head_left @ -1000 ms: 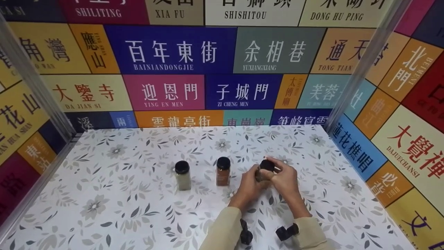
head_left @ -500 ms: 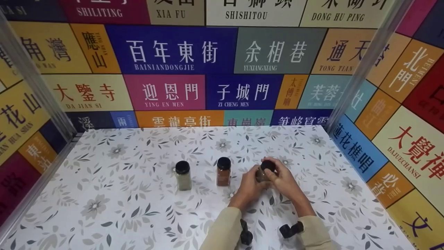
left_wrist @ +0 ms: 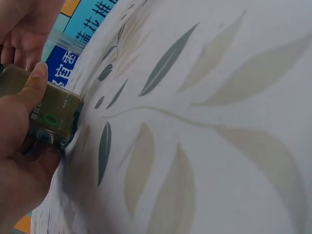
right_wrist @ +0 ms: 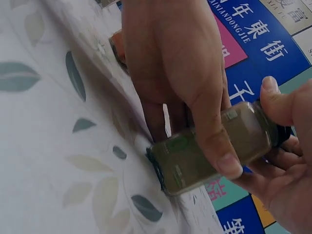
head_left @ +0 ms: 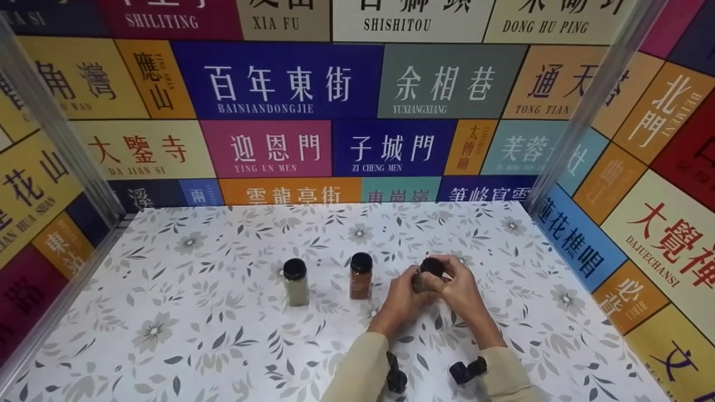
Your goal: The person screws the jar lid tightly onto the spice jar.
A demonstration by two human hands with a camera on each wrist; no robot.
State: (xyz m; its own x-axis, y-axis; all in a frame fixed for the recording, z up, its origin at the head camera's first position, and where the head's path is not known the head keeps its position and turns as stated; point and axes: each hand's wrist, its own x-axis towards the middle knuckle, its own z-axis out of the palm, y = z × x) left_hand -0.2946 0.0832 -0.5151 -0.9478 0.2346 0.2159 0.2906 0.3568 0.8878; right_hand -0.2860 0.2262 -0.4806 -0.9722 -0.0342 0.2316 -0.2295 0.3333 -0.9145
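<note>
A small clear spice jar of brownish-green powder [right_wrist: 187, 168] with a black cap [head_left: 432, 266] stands upright at the right of the table, between both hands. My left hand [head_left: 403, 301] grips the jar's body, its thumb lying across the side in the right wrist view. My right hand [head_left: 465, 287] holds the black cap from the right, thumb and fingers around it. The jar's base is at the tablecloth. To the left stand a jar of reddish-brown powder [head_left: 360, 283] and, farther left, a jar of pale green powder [head_left: 298, 291], both with black caps.
A white tablecloth with grey leaves and flowers [head_left: 223, 312] covers the table. Colourful panels with lettering [head_left: 273, 78] rise behind it and at both sides. Black wrist devices [head_left: 468, 369] sit at the sleeves.
My right hand has turned a little around the cap, its thumb shifting and its wrist moving slightly right. The left hand and the other two jars have stayed in place.
</note>
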